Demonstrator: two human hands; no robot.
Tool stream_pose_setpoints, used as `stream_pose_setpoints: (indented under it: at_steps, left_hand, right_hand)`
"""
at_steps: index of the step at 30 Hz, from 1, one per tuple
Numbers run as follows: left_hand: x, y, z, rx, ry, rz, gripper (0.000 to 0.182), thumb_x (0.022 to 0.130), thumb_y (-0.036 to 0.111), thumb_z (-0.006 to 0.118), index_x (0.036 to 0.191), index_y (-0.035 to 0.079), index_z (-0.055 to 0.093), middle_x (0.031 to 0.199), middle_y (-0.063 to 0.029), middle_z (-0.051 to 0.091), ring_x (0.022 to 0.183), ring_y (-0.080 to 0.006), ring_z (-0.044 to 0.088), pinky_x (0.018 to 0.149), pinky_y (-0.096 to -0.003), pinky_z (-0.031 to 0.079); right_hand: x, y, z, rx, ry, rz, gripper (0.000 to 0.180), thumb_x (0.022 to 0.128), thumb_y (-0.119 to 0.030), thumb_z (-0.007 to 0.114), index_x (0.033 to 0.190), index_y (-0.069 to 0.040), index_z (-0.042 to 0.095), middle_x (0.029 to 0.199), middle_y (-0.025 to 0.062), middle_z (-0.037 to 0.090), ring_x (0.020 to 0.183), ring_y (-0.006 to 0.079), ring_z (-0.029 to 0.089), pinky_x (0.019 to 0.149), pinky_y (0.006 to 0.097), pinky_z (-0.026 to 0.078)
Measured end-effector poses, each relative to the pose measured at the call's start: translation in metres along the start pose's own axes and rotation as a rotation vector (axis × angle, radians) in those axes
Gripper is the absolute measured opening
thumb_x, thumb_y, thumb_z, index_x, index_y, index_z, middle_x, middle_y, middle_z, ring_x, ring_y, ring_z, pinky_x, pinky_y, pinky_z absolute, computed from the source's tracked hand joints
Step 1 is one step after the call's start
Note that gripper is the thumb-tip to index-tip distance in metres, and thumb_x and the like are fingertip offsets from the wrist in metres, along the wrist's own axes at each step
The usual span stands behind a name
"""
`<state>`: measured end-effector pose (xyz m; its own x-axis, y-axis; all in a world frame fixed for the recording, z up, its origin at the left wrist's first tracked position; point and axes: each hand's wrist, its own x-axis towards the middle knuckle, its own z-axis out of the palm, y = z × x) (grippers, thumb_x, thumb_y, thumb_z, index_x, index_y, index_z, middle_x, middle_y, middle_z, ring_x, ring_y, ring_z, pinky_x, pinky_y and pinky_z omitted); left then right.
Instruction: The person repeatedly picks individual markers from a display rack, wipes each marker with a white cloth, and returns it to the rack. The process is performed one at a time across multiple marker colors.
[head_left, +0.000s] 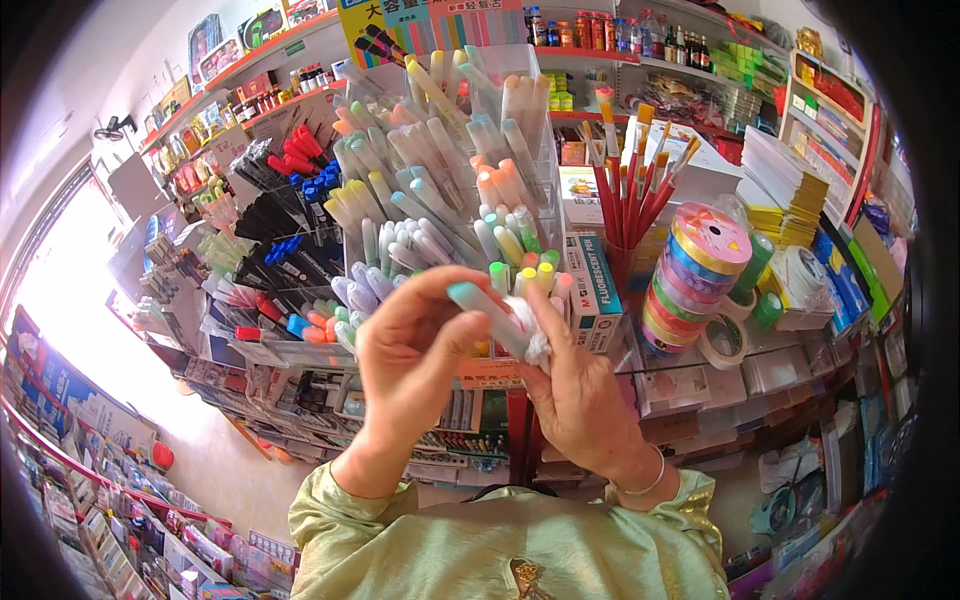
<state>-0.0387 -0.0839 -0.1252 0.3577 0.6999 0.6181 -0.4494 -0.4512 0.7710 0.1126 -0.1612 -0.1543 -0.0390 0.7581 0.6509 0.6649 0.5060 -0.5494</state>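
My left hand (420, 345) holds a highlighter pen (487, 319) with a pale body and a teal end, its thumb lying along the pen. The pen slants down to the right. Around its lower end my right hand (577, 397) grips a crumpled white cloth or tissue (531, 330). A bracelet circles the right wrist. Just beyond both hands stands a clear tiered display rack (551, 165) packed with highlighters in many colours. Beside its lower right part is a white and teal highlighter box (594, 289).
Black, blue and red pens (281, 214) fill holders at the left. On the right, paintbrushes (626, 187) stand in a red cup, near stacked ribbon rolls (694, 277), a tape roll (724, 341) and stacked paper (787, 176). Shelves of goods (585, 52) line the back.
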Motion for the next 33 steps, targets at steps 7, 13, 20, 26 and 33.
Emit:
stream_pose_setpoints:
  at_steps: [7, 13, 20, 26, 33]
  left_hand:
    - [0.003, -0.015, 0.002, -0.254, -0.023, -0.039, 0.033, 0.089, 0.007, 0.064, 0.120, -0.002, 0.055, 0.102, -0.0104, 0.066, 0.095, -0.0160, 0.064, 0.084, -0.0286, 0.052]
    - [-0.017, -0.037, 0.022, -0.431, -0.045, -0.205, 0.030, 0.094, 0.014, 0.059, 0.120, -0.001, 0.052, 0.107, -0.0108, 0.064, 0.093, -0.0145, 0.064, 0.072, -0.0248, 0.055]
    - [-0.009, -0.040, 0.020, -0.604, 0.096, -0.181, 0.033, 0.102, 0.025, 0.043, 0.124, 0.000, 0.048, 0.089, -0.0040, 0.058, 0.076, -0.0123, 0.060, 0.069, -0.0283, 0.053]
    - [-0.020, -0.030, 0.021, -0.601, -0.116, -0.300, 0.047, 0.103, 0.031, 0.036, 0.140, 0.001, 0.037, 0.076, -0.0026, 0.049, 0.046, -0.0060, 0.032, 0.054, -0.0264, 0.040]
    - [-0.035, -0.043, 0.022, -0.141, -0.161, -0.151, 0.053, 0.102, 0.023, 0.041, 0.146, 0.000, 0.026, 0.129, -0.0123, 0.049, 0.114, -0.0220, 0.052, 0.100, -0.0334, 0.038]
  right_hand:
    - [-0.023, 0.002, 0.001, 0.125, 0.101, -0.074, 0.056, 0.092, -0.009, 0.056, 0.139, 0.008, 0.031, 0.139, 0.0247, 0.043, 0.117, 0.0352, 0.056, 0.094, 0.0372, 0.046]
    - [-0.022, 0.013, 0.005, -0.116, 0.150, -0.145, 0.065, 0.085, -0.007, 0.064, 0.140, 0.008, 0.032, 0.114, 0.0227, 0.057, 0.094, 0.0339, 0.061, 0.076, 0.0374, 0.049]
    - [-0.050, 0.020, 0.011, -0.303, 0.069, -0.317, 0.070, 0.082, -0.022, 0.070, 0.138, 0.007, 0.040, 0.094, 0.0150, 0.060, 0.067, 0.0225, 0.057, 0.061, 0.0364, 0.044]
    - [-0.031, 0.018, -0.013, 0.508, 0.494, -0.004, 0.069, 0.095, -0.039, 0.043, 0.143, 0.009, 0.027, 0.095, 0.0069, 0.050, 0.082, 0.0153, 0.048, 0.075, 0.0308, 0.043]
    - [0.010, -0.003, 0.016, 0.052, 0.195, -0.272, 0.058, 0.087, 0.001, 0.053, 0.142, 0.004, 0.035, 0.147, 0.0317, 0.026, 0.139, 0.0456, 0.022, 0.112, 0.0495, 0.018]
